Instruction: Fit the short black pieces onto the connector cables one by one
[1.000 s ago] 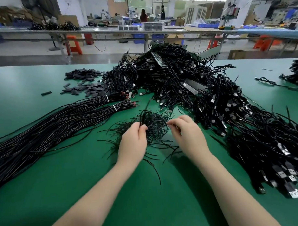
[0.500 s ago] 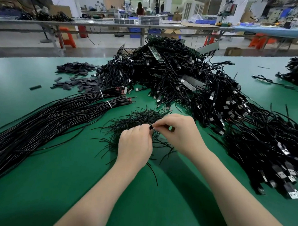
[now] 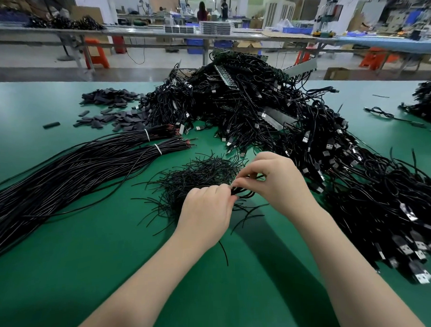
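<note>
Short black pieces (image 3: 200, 173) sit heaped mid-mat, far too many to count. Left hand (image 3: 206, 212) and right hand (image 3: 273, 181) both pinch thin black strands together just above them. Connector cables (image 3: 306, 135) sprawl rightward, uncountable; two tied bundles (image 3: 87, 163) wait left. Plenty remains, I'd judge.

Matt green table mat (image 3: 66, 266), glossy cables (image 3: 63, 173)

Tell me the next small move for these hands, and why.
Probably hold the left hand steady while the right hand feeds its thin black piece along. Both hands pinch black strands where their fingertips meet above the loose pile, so the join looks begun; whether it is seated is hidden.
</note>
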`<act>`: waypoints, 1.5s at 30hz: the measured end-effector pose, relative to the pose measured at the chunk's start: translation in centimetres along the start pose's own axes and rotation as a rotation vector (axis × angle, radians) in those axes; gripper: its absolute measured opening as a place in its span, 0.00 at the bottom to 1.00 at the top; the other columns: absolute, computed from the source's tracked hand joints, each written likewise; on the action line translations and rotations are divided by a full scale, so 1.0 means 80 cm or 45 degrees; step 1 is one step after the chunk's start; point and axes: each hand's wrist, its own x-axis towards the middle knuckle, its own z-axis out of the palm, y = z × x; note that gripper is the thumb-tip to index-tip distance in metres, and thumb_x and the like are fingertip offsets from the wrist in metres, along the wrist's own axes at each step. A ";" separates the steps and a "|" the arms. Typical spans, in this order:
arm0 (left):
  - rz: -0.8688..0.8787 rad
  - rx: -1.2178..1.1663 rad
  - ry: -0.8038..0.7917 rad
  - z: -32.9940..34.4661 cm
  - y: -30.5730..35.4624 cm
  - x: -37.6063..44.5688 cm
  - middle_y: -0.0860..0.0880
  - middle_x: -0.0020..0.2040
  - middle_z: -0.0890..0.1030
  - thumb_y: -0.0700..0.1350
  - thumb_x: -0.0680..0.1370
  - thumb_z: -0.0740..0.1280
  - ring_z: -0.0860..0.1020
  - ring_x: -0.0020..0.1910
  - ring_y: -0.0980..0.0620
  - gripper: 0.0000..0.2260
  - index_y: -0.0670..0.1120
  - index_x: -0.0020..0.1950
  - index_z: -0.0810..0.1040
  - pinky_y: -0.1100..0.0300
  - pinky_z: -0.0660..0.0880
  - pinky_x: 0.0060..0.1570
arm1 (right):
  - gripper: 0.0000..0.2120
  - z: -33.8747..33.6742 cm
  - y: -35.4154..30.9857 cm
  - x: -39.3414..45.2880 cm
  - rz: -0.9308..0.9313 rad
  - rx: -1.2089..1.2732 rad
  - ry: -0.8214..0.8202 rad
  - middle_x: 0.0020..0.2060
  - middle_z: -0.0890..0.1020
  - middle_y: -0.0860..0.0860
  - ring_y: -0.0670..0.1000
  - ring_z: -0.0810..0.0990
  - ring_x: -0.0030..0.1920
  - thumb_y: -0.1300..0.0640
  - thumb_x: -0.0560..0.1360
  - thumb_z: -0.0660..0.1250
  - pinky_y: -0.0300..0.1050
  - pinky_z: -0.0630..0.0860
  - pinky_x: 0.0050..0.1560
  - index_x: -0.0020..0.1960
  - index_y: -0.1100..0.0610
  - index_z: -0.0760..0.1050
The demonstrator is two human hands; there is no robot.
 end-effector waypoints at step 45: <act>-0.628 -1.471 0.408 0.001 0.002 0.008 0.59 0.39 0.74 0.49 0.84 0.58 0.73 0.40 0.63 0.07 0.58 0.50 0.74 0.64 0.70 0.48 | 0.01 0.051 -0.029 -0.008 0.706 1.313 -0.053 0.36 0.85 0.53 0.46 0.81 0.36 0.60 0.70 0.76 0.36 0.77 0.38 0.41 0.55 0.85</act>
